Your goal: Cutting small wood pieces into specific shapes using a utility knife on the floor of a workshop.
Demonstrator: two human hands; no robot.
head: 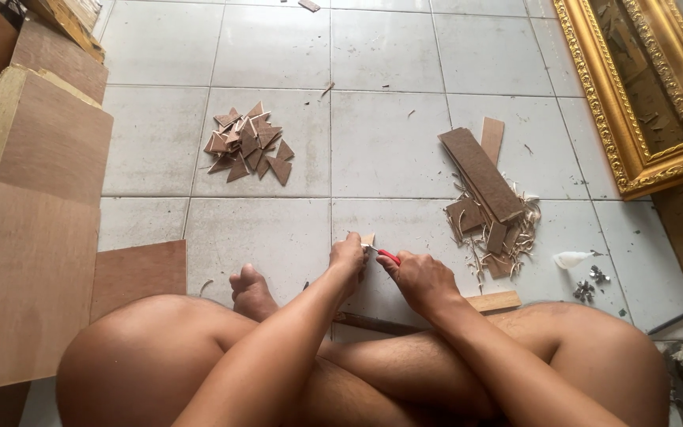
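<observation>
Person sits cross-legged on the tiled floor [389, 142]. Left hand [348, 257] pinches 1 small wood piece [367, 238] against the floor, directly ahead of the knees. Right hand [416, 277] is clenched on a red-handled cutter [385, 255], blade at the piece. Piece looks thin, light, stiff, likely splintery; best gripped by its flat faces, clear of the blade. Further out: stack of strips with shavings [484, 198] at right, pile of cut triangles [248, 145] at left.
</observation>
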